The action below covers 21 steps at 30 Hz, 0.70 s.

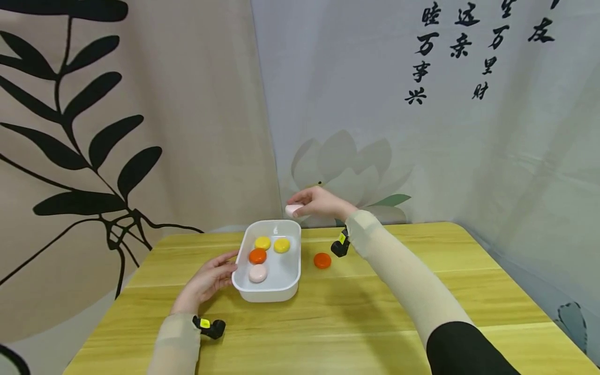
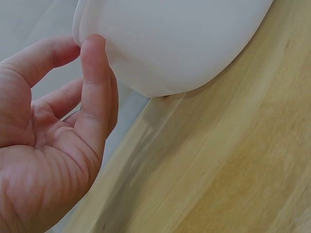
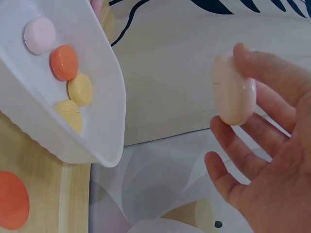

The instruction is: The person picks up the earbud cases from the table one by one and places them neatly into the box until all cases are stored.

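In the head view, my right hand [image 1: 319,202] is raised behind the right rear corner of a white container [image 1: 269,296]. It pinches a pale pink rounded disc [image 3: 234,90] between thumb and fingers, with a thin seam showing on its side. My left hand [image 1: 211,278] holds the container's left rim, thumb and fingertips [image 2: 93,48] meeting at the edge. Inside lie a pale pink disc [image 1: 258,273], an orange disc [image 1: 257,255] and two yellow discs [image 1: 282,245]. Another orange disc [image 1: 322,260] rests on the table to the right of the container.
The wooden table [image 1: 375,323] has its back edge just behind the container. Beyond it hangs a curtain [image 1: 211,130] printed with dark leaves, a lotus and black characters. A small black camera [image 1: 341,244] is strapped on the right wrist, another [image 1: 212,328] on the left.
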Each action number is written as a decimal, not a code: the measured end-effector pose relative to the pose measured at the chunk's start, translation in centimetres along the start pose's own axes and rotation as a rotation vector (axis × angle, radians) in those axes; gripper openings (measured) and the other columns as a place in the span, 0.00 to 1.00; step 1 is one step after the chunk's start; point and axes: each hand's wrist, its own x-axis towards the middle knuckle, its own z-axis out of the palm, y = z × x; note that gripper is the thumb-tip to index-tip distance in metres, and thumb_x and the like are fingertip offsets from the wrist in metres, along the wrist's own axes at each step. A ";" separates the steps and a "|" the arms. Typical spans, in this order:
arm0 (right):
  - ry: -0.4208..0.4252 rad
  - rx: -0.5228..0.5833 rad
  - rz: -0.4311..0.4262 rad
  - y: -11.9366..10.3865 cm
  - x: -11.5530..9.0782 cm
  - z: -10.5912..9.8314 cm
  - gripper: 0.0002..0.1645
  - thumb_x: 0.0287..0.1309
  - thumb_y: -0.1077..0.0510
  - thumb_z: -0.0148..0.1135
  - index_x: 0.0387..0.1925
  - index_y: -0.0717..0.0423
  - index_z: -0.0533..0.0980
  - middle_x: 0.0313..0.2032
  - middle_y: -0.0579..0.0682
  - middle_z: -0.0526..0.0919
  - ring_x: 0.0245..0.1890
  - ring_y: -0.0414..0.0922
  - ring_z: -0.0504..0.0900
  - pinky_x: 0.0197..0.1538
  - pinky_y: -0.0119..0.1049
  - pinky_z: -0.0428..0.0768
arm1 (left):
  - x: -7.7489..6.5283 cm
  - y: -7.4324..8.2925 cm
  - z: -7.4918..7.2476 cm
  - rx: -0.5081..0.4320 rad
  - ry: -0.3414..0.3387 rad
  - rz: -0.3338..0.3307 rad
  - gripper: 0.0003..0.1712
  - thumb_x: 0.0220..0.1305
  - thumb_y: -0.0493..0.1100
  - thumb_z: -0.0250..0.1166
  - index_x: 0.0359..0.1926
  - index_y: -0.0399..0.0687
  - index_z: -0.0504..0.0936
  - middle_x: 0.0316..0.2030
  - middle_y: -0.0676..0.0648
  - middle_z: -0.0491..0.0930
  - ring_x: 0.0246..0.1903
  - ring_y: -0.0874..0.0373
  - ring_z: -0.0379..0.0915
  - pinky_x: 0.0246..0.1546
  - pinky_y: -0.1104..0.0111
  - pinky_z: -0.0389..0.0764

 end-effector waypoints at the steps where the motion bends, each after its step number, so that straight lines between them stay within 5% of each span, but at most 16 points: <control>1: -0.001 0.007 0.002 0.0 0.1 0.0 0.24 0.56 0.58 0.69 0.56 0.56 0.79 0.49 0.50 0.83 0.48 0.45 0.78 0.51 0.37 0.78 | 0.0 0.0 0.0 0.000 -0.004 0.003 0.35 0.70 0.36 0.57 0.73 0.35 0.54 0.48 0.37 0.73 0.33 0.57 0.77 0.37 0.70 0.81; 21: -0.002 0.071 0.025 0.7 1.5 1.2 0.24 0.57 0.57 0.68 0.56 0.57 0.78 0.51 0.51 0.82 0.49 0.47 0.78 0.54 0.38 0.76 | 0.1 -0.1 -0.2 0.015 0.005 0.001 0.35 0.69 0.37 0.58 0.73 0.35 0.55 0.46 0.40 0.75 0.34 0.56 0.77 0.37 0.69 0.81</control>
